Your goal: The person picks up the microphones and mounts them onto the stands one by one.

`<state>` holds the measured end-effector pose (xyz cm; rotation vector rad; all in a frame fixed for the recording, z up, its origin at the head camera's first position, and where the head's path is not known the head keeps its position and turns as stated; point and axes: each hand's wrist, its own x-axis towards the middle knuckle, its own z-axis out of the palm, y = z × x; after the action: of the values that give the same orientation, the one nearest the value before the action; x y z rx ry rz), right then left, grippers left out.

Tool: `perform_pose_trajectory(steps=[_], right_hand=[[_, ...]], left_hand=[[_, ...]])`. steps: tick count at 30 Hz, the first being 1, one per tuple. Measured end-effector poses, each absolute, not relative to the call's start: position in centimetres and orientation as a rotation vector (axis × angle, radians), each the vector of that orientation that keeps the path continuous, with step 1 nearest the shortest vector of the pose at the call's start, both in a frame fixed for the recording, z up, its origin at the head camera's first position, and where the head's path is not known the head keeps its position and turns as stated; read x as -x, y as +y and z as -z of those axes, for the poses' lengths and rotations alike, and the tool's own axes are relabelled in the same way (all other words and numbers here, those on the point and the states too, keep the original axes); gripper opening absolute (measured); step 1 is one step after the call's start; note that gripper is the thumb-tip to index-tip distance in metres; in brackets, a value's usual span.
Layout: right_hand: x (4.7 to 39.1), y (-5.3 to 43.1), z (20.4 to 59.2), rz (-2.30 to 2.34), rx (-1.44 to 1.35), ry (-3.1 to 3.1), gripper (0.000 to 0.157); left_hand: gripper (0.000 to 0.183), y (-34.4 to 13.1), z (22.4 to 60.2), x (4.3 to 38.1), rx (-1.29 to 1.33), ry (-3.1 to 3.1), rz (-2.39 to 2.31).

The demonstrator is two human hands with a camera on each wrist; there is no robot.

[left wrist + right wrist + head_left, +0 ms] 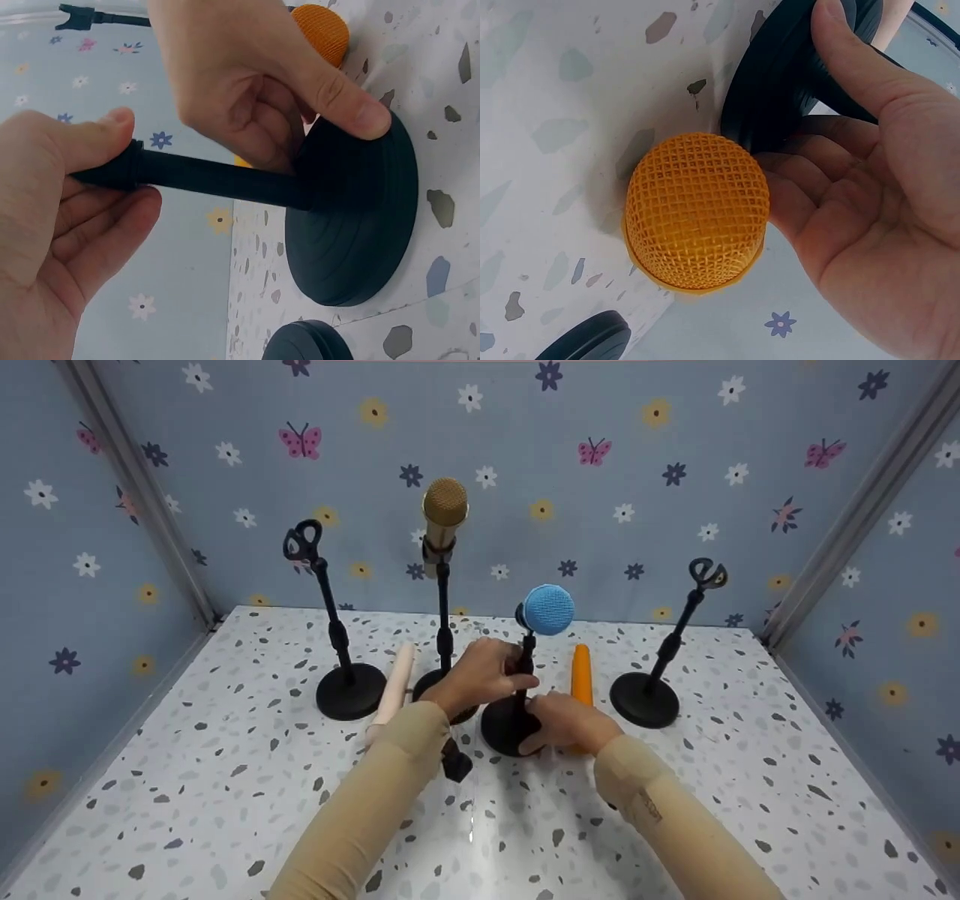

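A blue-headed microphone point(549, 610) sits in the clip at the top of a black desk microphone stand point(225, 178). My left hand point(484, 671) grips the stand's pole at its collar, thumb on one side and fingers on the other. Lower down, my right hand point(566, 724) holds the round base point(352, 232), its thumb over the top edge and its fingers curled at the side. An orange microphone point(697, 214) lies on the table right beside the right hand, which partly covers it in the head view.
A gold microphone point(445, 506) stands clipped upright on another stand behind my left hand. Stands with bare clips are at the left point(351, 690) and right point(643, 699). A pale pink microphone point(396, 682) lies partly behind my left sleeve, near a small black piece point(456, 761). Patterned walls enclose the table.
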<state>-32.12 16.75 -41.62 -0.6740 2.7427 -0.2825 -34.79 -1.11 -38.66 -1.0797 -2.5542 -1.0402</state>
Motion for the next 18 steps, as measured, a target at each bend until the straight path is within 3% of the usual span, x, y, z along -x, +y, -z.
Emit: perform_pose_trajectory(steps=[14,18], right_hand=[[32.0,16.8,41.7,0.290,0.648,2.733,0.052],[32.0,16.8,41.7,0.279,0.630,2.736,0.059]], left_hand=[[0.022,-1.6,39.4,34.5,1.092,-2.593,1.097],[0.030,-1.5,39.5,34.0,1.069,-2.654,1.009]])
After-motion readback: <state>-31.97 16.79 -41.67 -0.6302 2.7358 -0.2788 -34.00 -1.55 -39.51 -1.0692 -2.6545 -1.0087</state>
